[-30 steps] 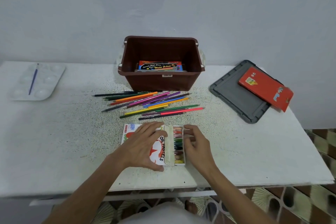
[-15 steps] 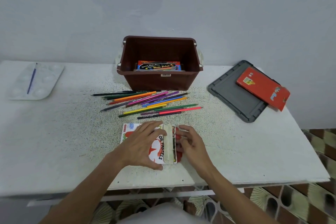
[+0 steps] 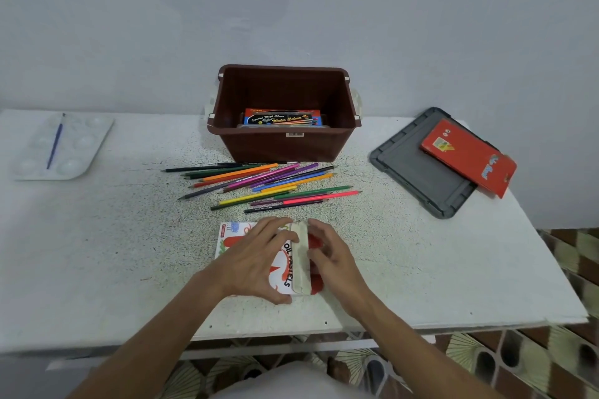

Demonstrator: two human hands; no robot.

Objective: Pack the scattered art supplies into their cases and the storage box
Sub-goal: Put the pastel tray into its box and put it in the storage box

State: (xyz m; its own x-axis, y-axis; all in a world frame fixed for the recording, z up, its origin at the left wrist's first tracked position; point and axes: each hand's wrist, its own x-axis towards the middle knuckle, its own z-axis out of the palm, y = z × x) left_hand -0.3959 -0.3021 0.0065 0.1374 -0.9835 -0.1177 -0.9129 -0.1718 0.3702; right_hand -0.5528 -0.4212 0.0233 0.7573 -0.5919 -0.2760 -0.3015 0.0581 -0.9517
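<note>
A white oil pastels box [image 3: 285,272] lies flat near the table's front edge. My left hand [image 3: 256,257] grips its sleeve, thumb under the front edge and fingers spread over the top. My right hand [image 3: 330,256] presses against the box's right end, where only a red flap shows. Several coloured pencils [image 3: 259,183] lie loose between the box and the brown storage box [image 3: 287,142]. A water colour case [image 3: 283,116] sits inside the storage box. A red pencil case [image 3: 468,157] lies on the grey lid [image 3: 418,168].
A white paint palette [image 3: 61,147] with a blue brush [image 3: 55,141] on it sits at the far left of the table [image 3: 97,253]. The wall stands close behind the storage box. Patterned floor tiles show beyond the table's front and right edges.
The pastel tray that stuck out at the right end has slid into the sleeve under my right hand's push. The pastels are now hidden. My left hand stayed on the sleeve.
</note>
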